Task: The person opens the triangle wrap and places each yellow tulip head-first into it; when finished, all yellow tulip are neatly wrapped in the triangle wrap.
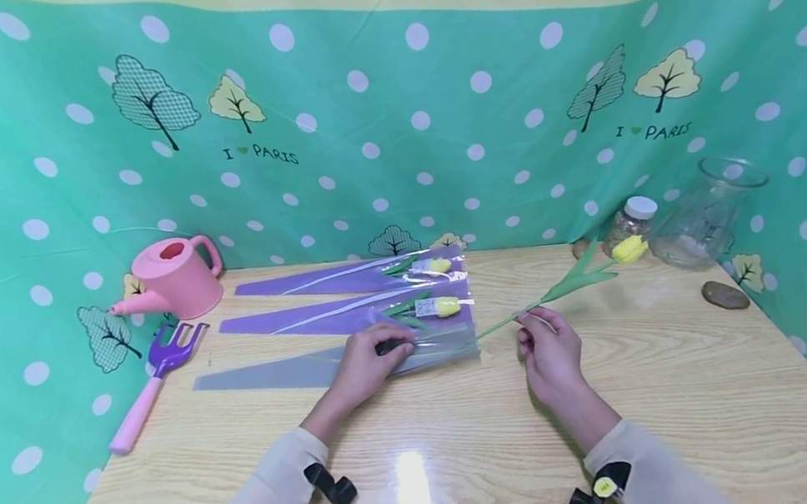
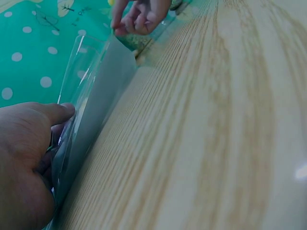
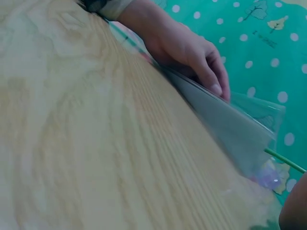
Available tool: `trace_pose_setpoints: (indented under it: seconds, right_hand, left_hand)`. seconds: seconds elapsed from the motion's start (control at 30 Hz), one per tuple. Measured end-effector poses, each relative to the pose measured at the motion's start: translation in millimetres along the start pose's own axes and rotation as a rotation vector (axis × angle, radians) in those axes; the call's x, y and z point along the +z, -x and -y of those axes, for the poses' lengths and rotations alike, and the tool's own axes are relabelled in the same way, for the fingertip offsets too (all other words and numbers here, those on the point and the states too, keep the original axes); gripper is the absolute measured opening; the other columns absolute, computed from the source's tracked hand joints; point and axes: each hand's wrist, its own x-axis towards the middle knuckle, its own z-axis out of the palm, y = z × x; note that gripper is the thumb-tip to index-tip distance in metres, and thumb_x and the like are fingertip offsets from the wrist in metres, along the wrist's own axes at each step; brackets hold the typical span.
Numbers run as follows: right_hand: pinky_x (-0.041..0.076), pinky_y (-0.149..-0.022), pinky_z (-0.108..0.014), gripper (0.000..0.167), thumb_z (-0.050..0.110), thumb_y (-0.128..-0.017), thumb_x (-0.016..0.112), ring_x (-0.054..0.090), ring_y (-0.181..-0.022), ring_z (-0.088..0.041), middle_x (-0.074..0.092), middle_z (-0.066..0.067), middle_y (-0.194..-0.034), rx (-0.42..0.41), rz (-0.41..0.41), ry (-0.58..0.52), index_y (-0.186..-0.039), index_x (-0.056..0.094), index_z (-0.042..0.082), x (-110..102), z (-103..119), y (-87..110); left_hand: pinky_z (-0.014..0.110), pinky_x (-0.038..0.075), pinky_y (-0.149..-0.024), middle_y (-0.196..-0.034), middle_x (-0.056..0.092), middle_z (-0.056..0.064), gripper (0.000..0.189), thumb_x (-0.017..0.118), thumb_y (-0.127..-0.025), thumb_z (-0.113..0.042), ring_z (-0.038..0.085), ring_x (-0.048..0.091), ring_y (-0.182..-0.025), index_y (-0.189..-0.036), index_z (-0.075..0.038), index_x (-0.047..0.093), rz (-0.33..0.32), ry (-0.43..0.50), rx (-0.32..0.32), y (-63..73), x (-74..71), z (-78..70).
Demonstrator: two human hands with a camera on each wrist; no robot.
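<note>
My left hand (image 1: 371, 358) grips a grey-backed clear flower sleeve (image 1: 267, 375) near its wide end. In the left wrist view, the thumb lies on the clear film (image 2: 79, 117) with fingers behind it. On the right, my right hand (image 1: 553, 351) pinches the green stem of a yellow artificial tulip (image 1: 579, 281). The flower head points to the upper right, and the stem end (image 3: 283, 159) reaches into the sleeve's open mouth. Just behind lie two purple sleeves, a nearer one (image 1: 291, 323) and a farther one (image 1: 302, 285), each with a yellow tulip inside.
A pink watering can (image 1: 176, 280) and a purple hand fork with pink handle (image 1: 156, 387) are at the left. At the back right stand a white-lidded jar (image 1: 630, 224) and a glass vase (image 1: 698, 220), with a brown stone (image 1: 725, 295) in front. A dotted curtain (image 1: 387, 119) encloses the table.
</note>
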Motion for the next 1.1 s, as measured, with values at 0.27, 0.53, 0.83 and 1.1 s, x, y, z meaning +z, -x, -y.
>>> trace_pose_setpoints:
  seconds: [0.27,0.53,0.83,1.1]
  right_hand:
    - [0.032,-0.046,-0.013,0.014,0.008,-0.103,0.06,0.045,-0.058,-0.001,0.065,0.007,-0.092,0.047,-0.026,-0.046,-0.108,0.049,0.014,10,-18,10.7]
    - [0.031,-0.041,-0.012,0.014,0.007,-0.101,0.062,0.047,-0.055,-0.001,0.065,0.007,-0.091,0.077,-0.045,-0.008,-0.104,0.05,0.014,19,-28,21.3]
    - [0.032,-0.04,-0.013,0.003,0.008,-0.1,0.064,0.047,-0.052,-0.001,0.064,0.004,-0.086,0.073,-0.057,0.057,-0.101,0.061,0.009,23,-31,23.0]
    - [0.033,-0.042,-0.013,0.015,0.011,-0.101,0.065,0.048,-0.054,-0.001,0.061,0.005,-0.083,0.069,-0.085,0.024,-0.114,0.06,0.006,16,-22,23.6]
  left_hand:
    - [0.044,0.054,-0.106,-0.116,0.076,-0.002,0.016,0.077,-0.094,-0.021,0.02,0.069,-0.116,-0.109,-0.017,0.081,0.002,-0.013,-0.007,0.2,-0.1,-1.4]
    - [0.042,0.055,-0.105,-0.115,0.076,-0.002,0.016,0.077,-0.094,-0.02,0.019,0.069,-0.116,-0.109,-0.016,0.08,0.009,-0.019,-0.011,-0.7,-0.5,-1.1]
    - [0.045,0.053,-0.108,-0.115,0.076,-0.002,0.016,0.077,-0.094,-0.02,0.021,0.069,-0.116,-0.11,-0.016,0.08,0.003,-0.025,-0.008,0.3,-0.2,-1.9]
    - [0.046,0.052,-0.108,-0.115,0.076,-0.002,0.017,0.077,-0.094,-0.02,0.021,0.069,-0.116,-0.11,-0.017,0.08,0.008,-0.024,0.011,0.4,0.5,0.8]
